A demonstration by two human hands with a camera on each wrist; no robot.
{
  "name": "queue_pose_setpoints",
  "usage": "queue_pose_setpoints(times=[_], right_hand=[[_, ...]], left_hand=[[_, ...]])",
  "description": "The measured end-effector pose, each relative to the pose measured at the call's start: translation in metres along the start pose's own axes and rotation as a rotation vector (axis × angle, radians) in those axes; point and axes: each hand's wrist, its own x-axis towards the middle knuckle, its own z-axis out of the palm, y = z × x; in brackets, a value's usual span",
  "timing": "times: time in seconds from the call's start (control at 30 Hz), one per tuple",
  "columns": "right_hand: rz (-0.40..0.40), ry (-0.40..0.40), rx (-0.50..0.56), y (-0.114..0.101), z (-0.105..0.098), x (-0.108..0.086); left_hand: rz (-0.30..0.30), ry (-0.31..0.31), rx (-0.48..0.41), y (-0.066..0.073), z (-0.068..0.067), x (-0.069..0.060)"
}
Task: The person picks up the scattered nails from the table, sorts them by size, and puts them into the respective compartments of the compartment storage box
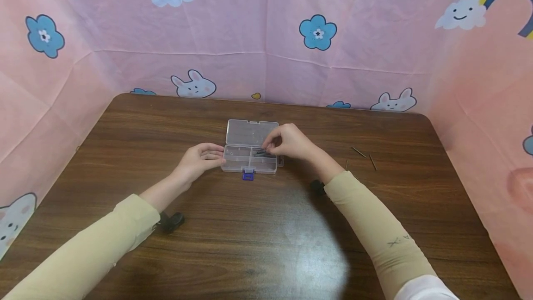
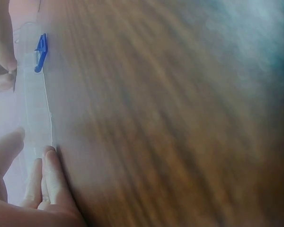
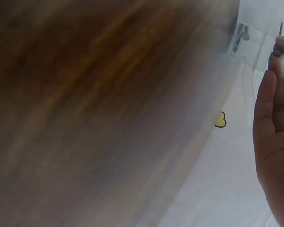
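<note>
A clear plastic compartment box with a blue latch lies on the table, its lid tipped back. Several thin dark nails rest in its back right compartment. Over that compartment, my right hand pinches a thin dark nail between thumb and fingertips; its head shows as a small grey lump in the right wrist view. My left hand touches the left end of the box with fairly straight fingers, the thumb set apart from them.
Right of the box, several thin metal nails lie scattered on the brown wooden table. A small clear piece juts from the box's right side. Pink printed cloth hangs around the table's back and sides.
</note>
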Motion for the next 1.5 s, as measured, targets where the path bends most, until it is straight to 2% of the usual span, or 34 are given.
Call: queue_pose_setpoints(times=[0.23,0.8,1.13,1.5], right_hand=[[0.006,-0.012,-0.037,0.001,0.002,0.000],[-0.033,-0.022,-0.115,0.000,0.006,0.002],[-0.022,-0.004,-0.056,0.001,-0.001,0.000],[0.021,0.084,0.023,0.008,-0.028,-0.011]], left_hand=[[-0.007,-0.001,-0.009,0.001,0.001,-0.001],[-0.011,-0.009,-0.009,0.001,0.000,-0.002],[-0.003,-0.007,-0.009,0.001,0.001,-0.001],[0.000,-0.009,0.000,0.000,0.000,0.000]])
